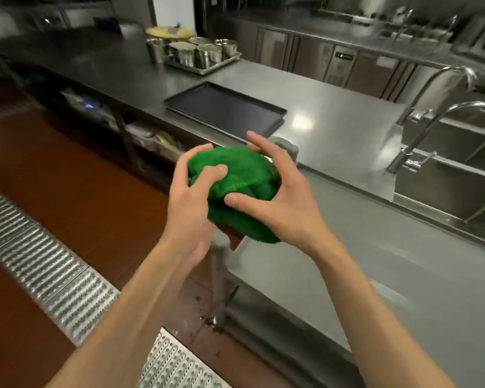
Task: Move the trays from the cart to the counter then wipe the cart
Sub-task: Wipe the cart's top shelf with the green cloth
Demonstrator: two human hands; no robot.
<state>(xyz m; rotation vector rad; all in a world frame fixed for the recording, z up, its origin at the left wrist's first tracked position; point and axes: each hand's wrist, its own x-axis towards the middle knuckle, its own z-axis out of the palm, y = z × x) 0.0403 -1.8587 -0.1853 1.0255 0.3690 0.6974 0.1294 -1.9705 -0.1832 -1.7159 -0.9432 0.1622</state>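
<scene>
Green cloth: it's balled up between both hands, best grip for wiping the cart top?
Probably palm the bunched top of the green cloth with the right hand, coming from above. It is a soft wad with a loose flap hanging below, so that flap can lie flat on the grey cart top.

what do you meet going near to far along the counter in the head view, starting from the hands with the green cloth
green cloth held between the left hand and right hand → dark trays stacked on the counter → metal tray of steel canisters → yellowish round thing at the far end, too blurred to name
</scene>
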